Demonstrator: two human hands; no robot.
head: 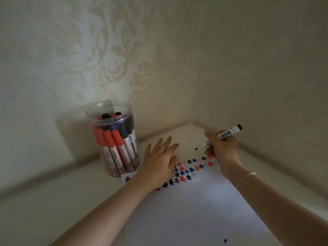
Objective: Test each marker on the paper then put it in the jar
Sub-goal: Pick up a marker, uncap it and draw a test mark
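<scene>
Uncapped marker [218,137] gripped in right hand [221,148], centre right.
Left hand [158,162] is laid flat, fingers spread, on paper [195,210] beside jar [115,139].

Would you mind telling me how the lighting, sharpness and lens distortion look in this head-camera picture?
Head view: dim, soft light, brightest on the wall behind the jar, which casts a shadow on the wall to its left; wide-angle lens bends the table edges; the whole frame is slightly soft, so the marks on the paper look smeared; the left hand and the right hand holding the marker stay readable.
</scene>
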